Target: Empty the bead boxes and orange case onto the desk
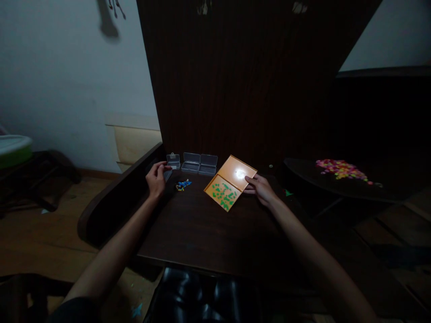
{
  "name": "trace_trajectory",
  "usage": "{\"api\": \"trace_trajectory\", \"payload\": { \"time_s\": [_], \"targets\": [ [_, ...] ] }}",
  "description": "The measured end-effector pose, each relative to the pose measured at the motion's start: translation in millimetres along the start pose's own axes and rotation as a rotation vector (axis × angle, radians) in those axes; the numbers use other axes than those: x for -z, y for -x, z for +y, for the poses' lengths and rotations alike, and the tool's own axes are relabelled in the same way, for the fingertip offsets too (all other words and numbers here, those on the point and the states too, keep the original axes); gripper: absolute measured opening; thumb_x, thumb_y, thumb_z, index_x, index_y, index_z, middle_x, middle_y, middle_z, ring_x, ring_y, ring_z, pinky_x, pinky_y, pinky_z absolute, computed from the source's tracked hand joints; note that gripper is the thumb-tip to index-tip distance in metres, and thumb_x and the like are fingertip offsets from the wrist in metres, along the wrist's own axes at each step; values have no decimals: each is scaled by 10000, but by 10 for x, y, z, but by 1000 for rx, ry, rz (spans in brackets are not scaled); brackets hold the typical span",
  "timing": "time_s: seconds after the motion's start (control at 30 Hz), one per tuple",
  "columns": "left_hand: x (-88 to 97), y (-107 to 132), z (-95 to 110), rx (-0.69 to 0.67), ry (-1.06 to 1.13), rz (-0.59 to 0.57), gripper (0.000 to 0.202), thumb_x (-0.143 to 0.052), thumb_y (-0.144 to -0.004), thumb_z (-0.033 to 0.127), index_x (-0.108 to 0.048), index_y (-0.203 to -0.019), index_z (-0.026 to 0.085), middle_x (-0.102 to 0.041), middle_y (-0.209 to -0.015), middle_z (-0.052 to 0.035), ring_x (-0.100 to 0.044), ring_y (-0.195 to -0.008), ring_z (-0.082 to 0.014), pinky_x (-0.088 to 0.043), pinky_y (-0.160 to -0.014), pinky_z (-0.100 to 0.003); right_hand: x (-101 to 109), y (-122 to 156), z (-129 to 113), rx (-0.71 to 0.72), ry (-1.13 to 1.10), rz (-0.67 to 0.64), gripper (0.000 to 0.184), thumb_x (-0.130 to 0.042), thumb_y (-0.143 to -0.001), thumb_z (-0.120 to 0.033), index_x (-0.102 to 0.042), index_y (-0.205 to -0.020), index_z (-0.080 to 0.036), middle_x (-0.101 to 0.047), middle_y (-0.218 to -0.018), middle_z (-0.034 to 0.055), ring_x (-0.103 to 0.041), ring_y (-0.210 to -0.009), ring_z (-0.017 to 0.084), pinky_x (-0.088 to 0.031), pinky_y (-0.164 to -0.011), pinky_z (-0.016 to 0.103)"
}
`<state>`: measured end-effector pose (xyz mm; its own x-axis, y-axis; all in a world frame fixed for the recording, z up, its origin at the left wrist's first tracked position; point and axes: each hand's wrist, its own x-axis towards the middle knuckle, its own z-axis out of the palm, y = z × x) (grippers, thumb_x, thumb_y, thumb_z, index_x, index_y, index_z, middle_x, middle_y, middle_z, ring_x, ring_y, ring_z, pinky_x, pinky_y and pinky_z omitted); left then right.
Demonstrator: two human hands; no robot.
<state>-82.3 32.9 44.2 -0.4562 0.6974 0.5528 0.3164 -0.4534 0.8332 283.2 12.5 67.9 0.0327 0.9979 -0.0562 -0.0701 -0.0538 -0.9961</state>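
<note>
My right hand (261, 188) grips the right edge of an open, hinged orange case (230, 177), thumb on top and fingers beneath. Many small green pieces (225, 195) are spread over the case's lower half, while a bright glare spot shows on its upper half. The case is tilted above the dark table. Over at the left, my left hand (156, 179) has its fingers bent together, close to a small clear plastic box (173, 160). Whatever its fingertips pinch, if anything, is too small to make out. A little pile of blue, yellow and dark pieces (182, 184) lies between the hands.
Two clear lidded boxes (199, 167) stand open at the table's back. Pink, red and yellow pieces (341, 170) are heaped on a dark surface at right. A single green piece (288, 193) lies right of the case. A raised wooden armrest (117, 193) borders the left side.
</note>
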Motion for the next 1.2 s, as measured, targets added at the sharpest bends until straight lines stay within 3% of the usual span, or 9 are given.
{"api": "trace_trajectory", "payload": {
  "time_s": [0.17, 0.33, 0.47, 0.57, 0.77, 0.87, 1.03, 1.1, 1.2],
  "targets": [
    [32, 240, 116, 11, -92, -297, 309, -547, -845, 341, -636, -1077, 158, -715, -1020, -78, -667, -992, -234, -521, -902, -364, -222, 15, -111, 2, -24, 10, 138, -612, -834, -204, -611, -971, -189, -742, -885, 41, -712, -686, 160, -619, -654, 330],
    [-183, 421, 132, 78, -120, -566, 403, -617, -834, 372, -618, -1187, 177, -647, -1231, -105, -627, -1075, -255, -529, -907, -392, -401, -13, -107, 32, -49, 13, 158, -597, -835, -248, -583, -987, -209, -738, -931, 42, -716, -759, 177, -613, -708, 357],
    [-378, 418, 98, 303, 134, -607, 433, -615, -852, 414, -609, -1190, 143, -688, -1110, -115, -670, -896, -218, -585, -703, -331, -490, -27, -12, 49, -97, 18, 167, -587, -834, -289, -559, -986, -228, -726, -976, 37, -715, -808, 186, -609, -732, 364],
    [-444, 363, 70, 332, 193, -624, 407, -611, -864, 417, -629, -1135, 114, -714, -978, -98, -678, -778, -190, -589, -654, -317, -576, -9, 67, 41, -147, 40, 147, -586, -828, -299, -548, -957, -240, -719, -968, 27, -711, -842, 196, -609, -747, 381],
    [-443, 220, 39, 361, 219, -614, 368, -599, -879, 356, -646, -1148, 109, -720, -1001, -103, -678, -741, -171, -568, -625, -275, -842, 102, 178, -2, -298, 78, 202, -678, -715, -198, -583, -891, -220, -717, -958, 14, -679, -888, 190, -608, -661, 301],
    [-438, 155, 29, 359, 214, -631, 358, -608, -872, 351, -665, -1137, 118, -728, -993, -95, -684, -759, -178, -561, -632, -269, -980, 148, 225, -45, -341, 48, 239, -704, -687, -165, -590, -891, -213, -712, -872, -5, -664, -727, 145, -551, -491, 210],
    [-472, 49, -8, 326, 182, -655, 389, -616, -864, 378, -666, -1164, 137, -735, -1015, -78, -688, -832, -198, -567, -702, -296, -1130, 157, 286, -155, -299, -29, 130, -669, -781, -261, -565, -806, -185, -570, -496, -51, -426, -313, 76, -271, -235, 167],
    [-506, 4, -38, 295, 157, -647, 401, -624, -856, 389, -667, -1163, 135, -740, -1000, -69, -685, -851, -202, -564, -729, -303, -1170, 157, 285, -175, -284, -77, 150, -644, -820, -305, -565, -808, -179, -525, -432, -59, -427, -284, 90, -319, -243, 182],
    [-554, -71, -88, 237, 119, -623, 402, -626, -849, 407, -675, -1137, 130, -747, -961, -59, -681, -867, -210, -559, -761, -316, -1235, 173, 262, -179, -300, -155, 189, -633, -850, -314, -567, -934, -158, -649, -549, -3, -594, -375, 146, -491, -348, 227]
  ]
}}
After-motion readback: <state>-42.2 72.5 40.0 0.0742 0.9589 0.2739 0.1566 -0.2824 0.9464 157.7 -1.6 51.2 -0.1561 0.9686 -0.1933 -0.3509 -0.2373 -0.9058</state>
